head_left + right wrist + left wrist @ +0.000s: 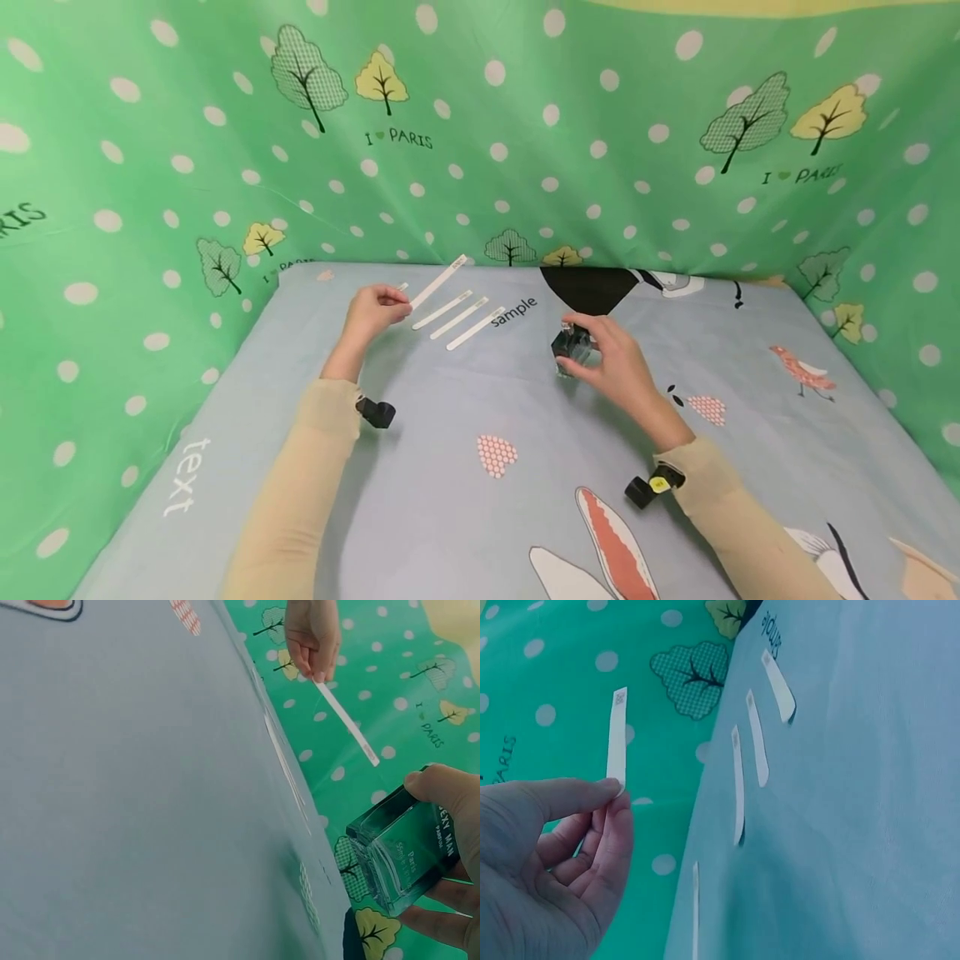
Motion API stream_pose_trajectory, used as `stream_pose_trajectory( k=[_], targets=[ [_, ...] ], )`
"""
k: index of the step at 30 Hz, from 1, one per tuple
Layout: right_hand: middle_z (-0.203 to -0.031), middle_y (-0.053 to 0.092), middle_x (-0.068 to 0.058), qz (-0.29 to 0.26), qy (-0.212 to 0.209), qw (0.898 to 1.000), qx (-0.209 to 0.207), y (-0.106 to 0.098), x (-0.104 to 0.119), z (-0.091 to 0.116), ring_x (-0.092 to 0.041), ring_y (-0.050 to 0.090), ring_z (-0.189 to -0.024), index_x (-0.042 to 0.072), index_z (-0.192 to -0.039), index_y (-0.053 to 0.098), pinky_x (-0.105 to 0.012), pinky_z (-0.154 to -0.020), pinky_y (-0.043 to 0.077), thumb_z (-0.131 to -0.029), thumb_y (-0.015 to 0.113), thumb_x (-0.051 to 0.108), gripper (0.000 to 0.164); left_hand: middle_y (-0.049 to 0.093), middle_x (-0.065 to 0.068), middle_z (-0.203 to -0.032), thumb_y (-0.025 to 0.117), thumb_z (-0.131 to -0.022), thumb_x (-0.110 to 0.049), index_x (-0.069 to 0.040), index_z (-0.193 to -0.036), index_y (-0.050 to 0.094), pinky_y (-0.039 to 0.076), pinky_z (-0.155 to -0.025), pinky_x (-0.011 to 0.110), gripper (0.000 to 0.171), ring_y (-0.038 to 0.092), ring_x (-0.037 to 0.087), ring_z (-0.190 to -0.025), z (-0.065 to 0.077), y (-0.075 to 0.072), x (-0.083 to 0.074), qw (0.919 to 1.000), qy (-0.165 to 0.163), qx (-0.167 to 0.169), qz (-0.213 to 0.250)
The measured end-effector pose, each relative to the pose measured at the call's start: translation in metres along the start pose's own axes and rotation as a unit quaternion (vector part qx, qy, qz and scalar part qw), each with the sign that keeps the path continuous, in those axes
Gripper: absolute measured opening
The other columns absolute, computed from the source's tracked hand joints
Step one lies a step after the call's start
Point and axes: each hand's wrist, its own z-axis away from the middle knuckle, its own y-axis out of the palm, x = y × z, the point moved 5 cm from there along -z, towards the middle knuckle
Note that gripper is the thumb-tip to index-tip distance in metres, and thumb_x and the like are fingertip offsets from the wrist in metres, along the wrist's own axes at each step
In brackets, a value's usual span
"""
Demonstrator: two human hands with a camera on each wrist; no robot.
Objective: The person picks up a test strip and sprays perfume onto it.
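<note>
My left hand (375, 310) pinches the lower end of a white paper test strip (441, 282) between thumb and fingertips. The strip points up and away, above the cloth, with a small printed mark near its far end. Several matching strips (459, 317) lie side by side on the cloth, just right of that hand. My right hand (621, 364) grips a dark, clear-based glass perfume bottle (405, 855) by its sides, thumb opposite the fingers. In the head view, the index finger lies at the bottle's top. White lettering shows on the glass in the right wrist view.
A grey-blue printed cloth (420, 500) covers the table, with the word "sample" beside the strips. Behind it hangs a green dotted curtain (465, 125). Black wrist cameras (377, 412) sit at both cuffs.
</note>
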Motion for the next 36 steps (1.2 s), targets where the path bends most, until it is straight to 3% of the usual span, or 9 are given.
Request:
stream_pose_trajectory(
  k=[13,18,23,29,36],
  targets=[
    [-0.114,0.065,-0.009,-0.002,0.013,1.0,0.011,0.003,0.003,0.004,-0.024,0.064,-0.097,0.019,-0.133,0.057,-0.037,-0.072,0.058,-0.076,0.087,0.022,0.065,0.061,-0.008,-0.075,0.071,-0.09,-0.008,0.005,-0.109,0.067,0.055,-0.07,0.017,0.023,0.058,-0.001,-0.064,-0.02,-0.004,0.027,0.9979,-0.044,-0.039,0.026],
    [-0.115,0.064,-0.009,0.002,0.015,1.0,0.019,0.004,0.003,0.004,-0.024,0.063,-0.097,0.02,-0.134,0.056,-0.037,-0.072,0.058,-0.076,0.087,0.023,0.065,0.06,-0.011,-0.072,0.073,-0.088,-0.008,0.005,-0.109,0.068,0.049,-0.062,0.01,0.025,0.057,-0.002,-0.063,-0.023,-0.001,0.037,0.9965,-0.059,-0.049,0.035],
    [-0.116,0.064,-0.008,0.003,0.01,1.0,0.02,0.003,0.004,0.004,-0.023,0.063,-0.098,0.019,-0.134,0.056,-0.037,-0.072,0.058,-0.076,0.087,0.022,0.066,0.059,-0.011,-0.069,0.074,-0.087,-0.005,0.006,-0.109,0.068,0.052,-0.063,0.011,0.026,0.057,-0.002,-0.061,-0.024,0.002,0.047,0.9937,-0.081,-0.047,0.062],
    [-0.117,0.064,-0.008,0.006,0.004,1.0,0.015,0.001,0.005,0.005,-0.023,0.063,-0.098,0.019,-0.134,0.056,-0.037,-0.072,0.058,-0.076,0.087,0.021,0.066,0.063,-0.002,-0.083,0.074,-0.087,-0.006,0.006,-0.11,0.069,0.054,-0.065,0.012,0.026,0.059,-0.003,-0.062,-0.029,0.006,0.058,0.9923,-0.097,-0.048,0.061],
    [-0.117,0.064,-0.008,0.007,0.008,1.0,0.016,-0.001,0.004,0.004,-0.023,0.064,-0.098,0.019,-0.134,0.056,-0.037,-0.073,0.058,-0.076,0.087,0.021,0.066,0.067,0.011,-0.102,0.073,-0.088,-0.006,0.005,-0.111,0.07,0.057,-0.072,0.017,0.026,0.061,0.001,-0.068,-0.027,0.006,0.058,0.9918,-0.103,-0.06,0.047]
  ],
)
